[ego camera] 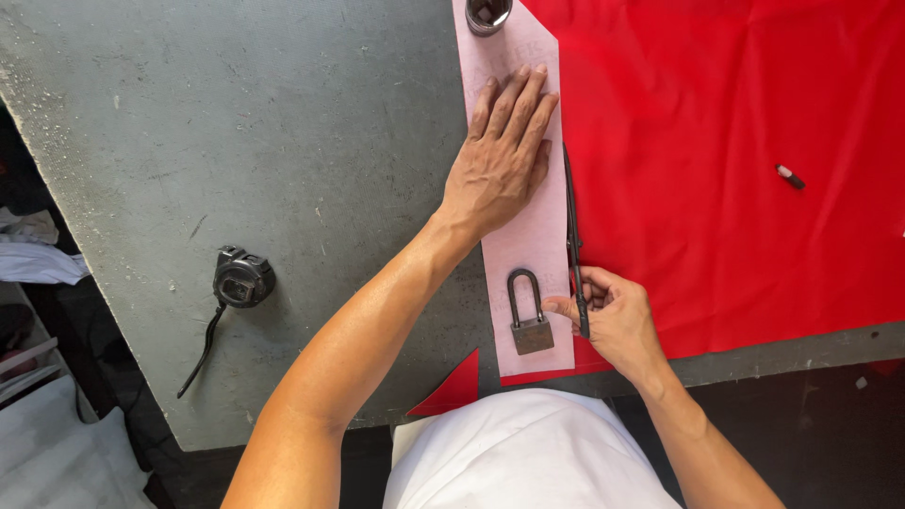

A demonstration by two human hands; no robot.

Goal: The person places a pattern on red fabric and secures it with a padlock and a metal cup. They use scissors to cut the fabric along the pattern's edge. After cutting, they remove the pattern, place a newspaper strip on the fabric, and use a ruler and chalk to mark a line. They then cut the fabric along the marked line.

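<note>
A grey table [236,141] fills the left of the view, its surface scuffed and speckled. Over its right half lies a red cloth [735,141], creased, running off the far and right edges. On the cloth's left margin sits a long pale pink pattern [533,236], a narrow paper strip with a slanted far corner, reaching from the far edge to the near one.

The left hand [504,155] lies flat on the far half of the pattern, fingers straight and close together, palm pressing the paper down. The right hand [613,316] grips the handles of dark scissors [572,236], fingers curled through and around them, thumb toward the pattern; the blades lie along the pattern's right edge, tips pointing away near the left hand.

The step in hand looks like cutting the cloth along that right edge, with the cut just begun at the near end. The next stroke would call for keeping the blades tight against the paper and the left hand firm (the hand lies close to the blade tips, so it may have to shift farther).

A grey padlock [530,316] weighs down the pattern's near end, and a round metal cup [488,14] the far end. A red offcut [457,386], triangular, lies at the near table edge. A black clamp-like device [242,280] with a lever sits on the left. A small dark marker [790,176] rests far right on the cloth. No labels or signs can be made out.
</note>
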